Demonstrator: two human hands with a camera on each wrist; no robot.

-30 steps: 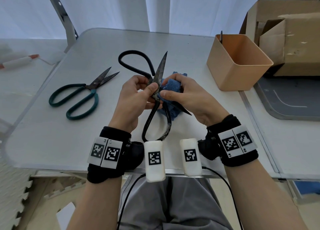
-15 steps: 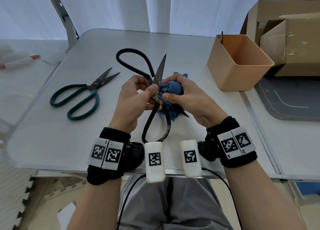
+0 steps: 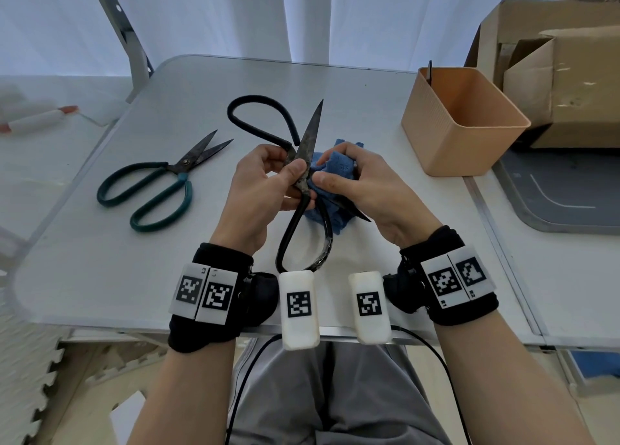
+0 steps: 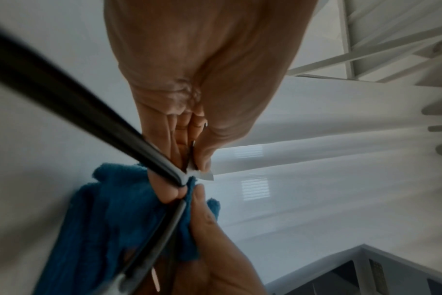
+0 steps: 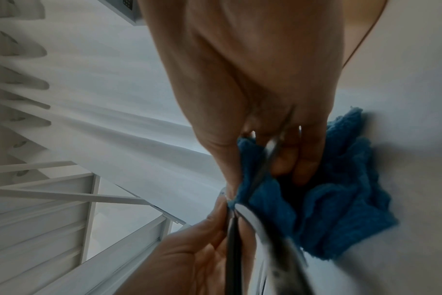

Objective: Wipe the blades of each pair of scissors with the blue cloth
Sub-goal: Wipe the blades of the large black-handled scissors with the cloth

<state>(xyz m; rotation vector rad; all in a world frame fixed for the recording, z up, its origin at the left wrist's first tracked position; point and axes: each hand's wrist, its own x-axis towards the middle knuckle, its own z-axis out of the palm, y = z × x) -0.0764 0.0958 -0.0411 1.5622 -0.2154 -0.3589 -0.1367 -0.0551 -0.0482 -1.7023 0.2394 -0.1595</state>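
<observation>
Left hand: the left hand [image 3: 265, 189] grips the big black iron scissors [image 3: 303, 176] near the pivot, thumb pressed on the metal, fingers [image 4: 182, 137] curled round behind.
Right hand: the right hand [image 3: 362, 182] clutches the bunched blue terry cloth [image 3: 335, 171], folding it round one blade, thumb on top and fingers [image 5: 300, 159] tucked into the fabric underneath.
Black scissors: held above the pale grey counter [image 3: 100, 243], spread wide open; one dull, speckled blade points up and away, the other runs down to the right through the cloth, its tip poking out past the palm.
Second pair: the green-handled scissors [image 3: 157, 182] lie flat on the counter well to the left, blades slightly parted, nobody touching them.
Nearby: an orange plastic bin [image 3: 463, 125] stands off to the right, with cardboard boxes [image 3: 553, 68] behind it.
Step in hand: I'd say this is the wipe of the lower blade, with the upright blade and the green pair possibly to follow.
Doing it well: to my eye, draw the cloth from pivot out to tip, pinching both flat faces, with thick folds between skin and edge.
Steadying: the left grip wants to stay firm at the pivot so the blades cannot swing shut on the cloth hand.
Watch for: the exposed point near the right palm looks like the likeliest place for a nick.
</observation>
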